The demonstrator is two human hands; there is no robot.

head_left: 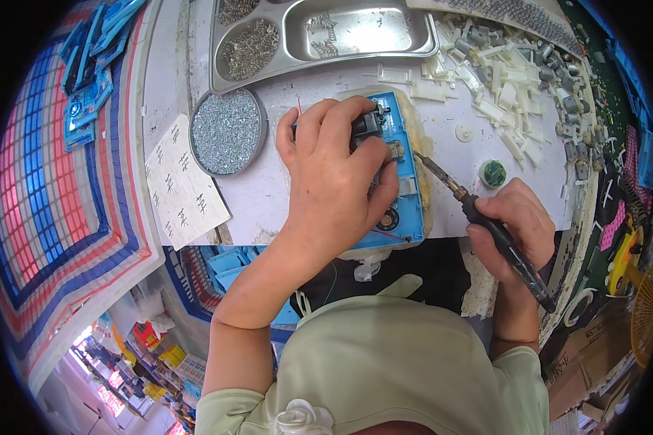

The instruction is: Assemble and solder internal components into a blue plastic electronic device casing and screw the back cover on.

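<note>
My left hand (334,170) is curled over a blue plastic casing (409,192), its fingers and thumb closed round a black part (366,125) there. The fingers hide much of that part and of the casing's left side. Inside the casing, a round black piece (389,219) shows below the thumb. My right hand (519,225) grips a soldering iron (497,230) by its black handle. The iron's metal tip points up and left, close to the casing's right edge. A small round green item (493,174) with a pale rim sits just above my right hand.
Left of the casing are a round dish (262,145) of small screws and a handwritten paper sheet (185,185). A compartmented metal tray (286,69) with small metal parts stands behind. White plastic parts (504,94) and grey motors lie heaped at far right. Striped sheeting (58,254) covers the left.
</note>
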